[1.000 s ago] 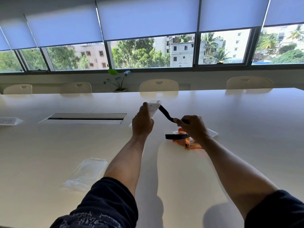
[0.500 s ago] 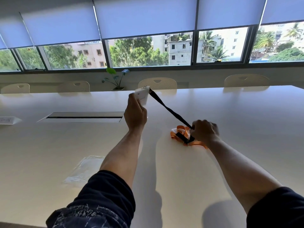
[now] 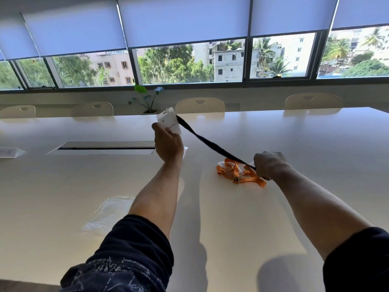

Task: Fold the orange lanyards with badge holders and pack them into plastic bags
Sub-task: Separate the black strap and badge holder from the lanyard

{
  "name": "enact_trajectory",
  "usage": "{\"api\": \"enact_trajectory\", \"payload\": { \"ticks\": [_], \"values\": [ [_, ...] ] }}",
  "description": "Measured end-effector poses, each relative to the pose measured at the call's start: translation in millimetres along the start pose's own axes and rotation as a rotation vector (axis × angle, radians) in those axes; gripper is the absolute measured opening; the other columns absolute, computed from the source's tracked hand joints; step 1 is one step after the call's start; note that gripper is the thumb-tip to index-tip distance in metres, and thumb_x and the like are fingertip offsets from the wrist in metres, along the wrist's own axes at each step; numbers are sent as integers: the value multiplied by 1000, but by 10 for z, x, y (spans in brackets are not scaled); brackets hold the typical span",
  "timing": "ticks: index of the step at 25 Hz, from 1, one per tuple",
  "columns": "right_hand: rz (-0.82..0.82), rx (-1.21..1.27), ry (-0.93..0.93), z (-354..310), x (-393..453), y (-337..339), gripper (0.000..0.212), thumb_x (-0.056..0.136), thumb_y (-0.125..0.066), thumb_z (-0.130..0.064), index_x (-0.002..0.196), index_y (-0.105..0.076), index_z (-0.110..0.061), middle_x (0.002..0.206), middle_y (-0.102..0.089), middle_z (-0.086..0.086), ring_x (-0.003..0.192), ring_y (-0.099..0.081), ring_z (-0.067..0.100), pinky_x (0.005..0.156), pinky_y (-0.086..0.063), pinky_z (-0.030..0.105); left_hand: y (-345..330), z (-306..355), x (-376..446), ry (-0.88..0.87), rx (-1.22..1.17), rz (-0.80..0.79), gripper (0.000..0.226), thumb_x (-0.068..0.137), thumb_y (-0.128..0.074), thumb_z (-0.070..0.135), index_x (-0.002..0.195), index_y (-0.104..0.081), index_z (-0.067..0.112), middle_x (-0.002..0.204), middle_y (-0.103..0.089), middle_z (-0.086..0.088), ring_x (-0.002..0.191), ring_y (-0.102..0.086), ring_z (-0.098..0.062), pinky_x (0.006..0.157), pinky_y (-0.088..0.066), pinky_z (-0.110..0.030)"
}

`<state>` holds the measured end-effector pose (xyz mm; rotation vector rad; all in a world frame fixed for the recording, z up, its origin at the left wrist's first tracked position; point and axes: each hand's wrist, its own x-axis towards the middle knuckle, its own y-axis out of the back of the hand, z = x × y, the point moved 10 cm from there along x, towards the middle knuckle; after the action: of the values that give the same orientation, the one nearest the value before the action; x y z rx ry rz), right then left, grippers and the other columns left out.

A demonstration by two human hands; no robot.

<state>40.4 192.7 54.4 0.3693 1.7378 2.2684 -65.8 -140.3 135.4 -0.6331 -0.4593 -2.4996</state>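
My left hand (image 3: 168, 142) holds a white badge holder (image 3: 169, 121) raised above the table. From it a lanyard strap (image 3: 212, 145), dark against the window light, runs taut down to my right hand (image 3: 269, 164), which grips its far end just above the table. Beside that hand a bundle of orange lanyards (image 3: 240, 172) lies on the white table (image 3: 231, 218), partly over clear badge holders. A flat clear plastic bag (image 3: 107, 213) lies near my left forearm.
A cable hatch (image 3: 103, 148) is set into the table at the left, with a small white card (image 3: 8, 152) at the far left edge. Chairs (image 3: 200, 105) line the far side, and a potted plant (image 3: 147, 100) stands by the windows.
My left hand has lifted the badge holder up and away, and my right hand has slid down and right along the strap, pulling it straight. The orange bundle stayed on the table.
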Motion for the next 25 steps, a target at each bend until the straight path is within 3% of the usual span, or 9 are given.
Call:
{"api": "enact_trajectory", "payload": {
  "ticks": [2,5,8,10,12,14,17,21,25],
  "values": [
    [-71,62,20,-75,-19,-140,12,87,-71,-27,84,-61,-24,74,-63,-4,67,-61,10,57,-47,25,-81,134,-84,-93,16,-49,21,97,-47,11,117,-45,7,122,-66,-18,107,-67,-37,77,-58,-46],
    [13,245,25,-175,36,-70,11,88,-70,-29,98,-71,-24,80,-68,-8,72,-65,11,61,-54,26,-184,428,-269,-350,91,-113,18,95,-50,16,110,-50,7,106,-71,-17,92,-69,-36,73,-55,-40],
    [161,499,117,-340,118,152,48,84,-73,-24,129,-59,-29,106,-70,-4,97,-66,18,72,-54,31,-276,699,-505,-601,147,-156,17,85,-55,14,100,-54,7,90,-70,-17,82,-63,-36,71,-42,-33],
    [187,741,230,-511,116,282,78,80,-82,-29,147,-42,-29,124,-64,1,105,-65,22,87,-57,41,-307,783,-599,-666,160,-169,16,83,-57,14,98,-55,8,90,-69,-17,83,-60,-34,69,-39,-32],
    [224,926,290,-622,101,387,91,78,-86,-35,152,-35,-30,134,-59,1,107,-67,22,92,-58,43,-299,808,-645,-684,165,-148,16,83,-55,16,97,-57,8,90,-70,-15,84,-59,-33,68,-36,-31],
    [291,1058,274,-629,103,447,83,80,-84,-38,151,-42,-30,139,-60,1,112,-67,20,90,-57,34,-293,787,-662,-676,164,-126,16,85,-53,19,96,-58,8,90,-71,-15,83,-60,-32,68,-34,-29],
    [355,1207,195,-579,127,460,62,87,-77,-39,143,-54,-27,138,-64,3,111,-69,16,76,-54,18,-354,664,-660,-579,70,-195,20,91,-52,23,102,-56,6,104,-72,-18,88,-67,-33,69,-49,-31],
    [393,1280,236,-636,85,523,63,91,-74,-29,148,-46,-26,135,-65,0,107,-67,14,88,-58,36,-455,513,-714,-434,-43,-278,24,97,-53,25,113,-48,7,119,-69,-17,97,-71,-34,68,-60,-32],
    [513,1229,206,-576,13,610,26,94,-70,-18,120,-70,-15,108,-77,4,86,-70,12,86,-62,47,-487,546,-839,-491,-46,-297,28,96,-53,28,117,-40,16,122,-68,-16,100,-71,-35,69,-63,-37]
  ]
}}
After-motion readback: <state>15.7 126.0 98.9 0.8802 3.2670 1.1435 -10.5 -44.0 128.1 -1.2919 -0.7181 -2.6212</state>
